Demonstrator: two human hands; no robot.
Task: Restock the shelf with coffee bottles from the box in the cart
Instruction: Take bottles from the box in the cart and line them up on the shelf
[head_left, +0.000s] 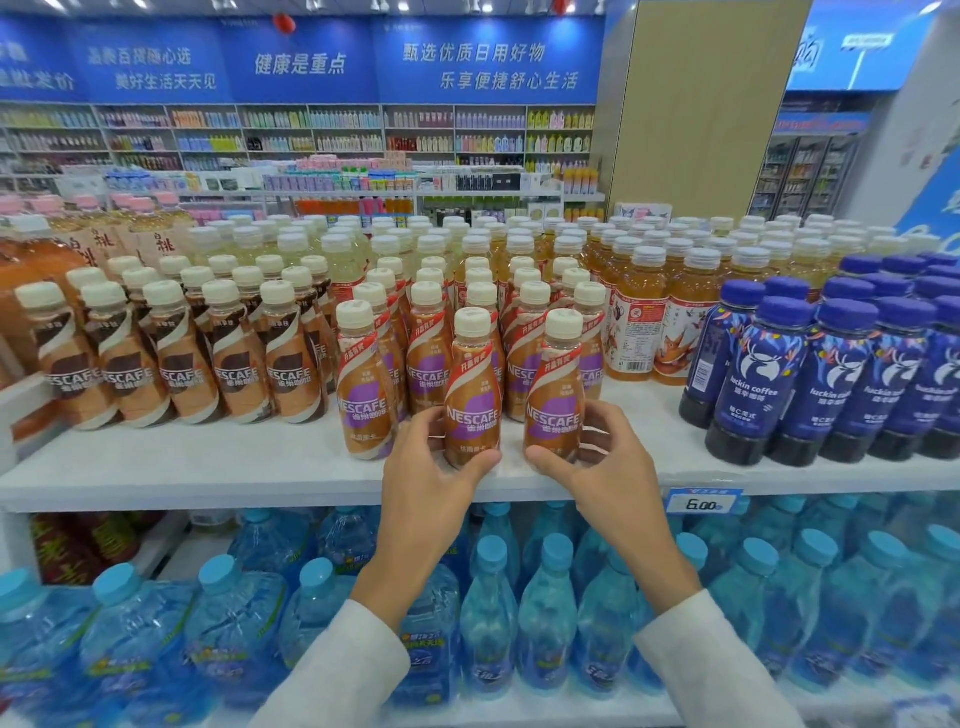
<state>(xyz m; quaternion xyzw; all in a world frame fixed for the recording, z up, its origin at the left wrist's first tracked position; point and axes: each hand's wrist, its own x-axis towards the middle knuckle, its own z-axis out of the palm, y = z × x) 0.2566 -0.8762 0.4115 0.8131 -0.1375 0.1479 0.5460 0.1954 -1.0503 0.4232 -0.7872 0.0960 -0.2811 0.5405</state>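
Note:
Two Nescafe coffee bottles with purple and gold labels and cream caps stand upright near the front of the white shelf (260, 470). My left hand (434, 462) grips the left bottle (472, 384) round its base. My right hand (597, 457) grips the right bottle (556, 384) the same way. A third bottle (363, 384) of the same kind stands just to the left, with rows of the same coffee (524, 322) behind. The cart and its box are out of view.
Brown-label Nescafe bottles (228, 364) fill the shelf to the left; orange tea bottles (639, 312) and dark blue Luckin coffee bottles (810, 374) stand to the right. Blue water bottles (493, 597) crowd the shelf below. A 6.00 price tag (701, 503) hangs on the shelf edge.

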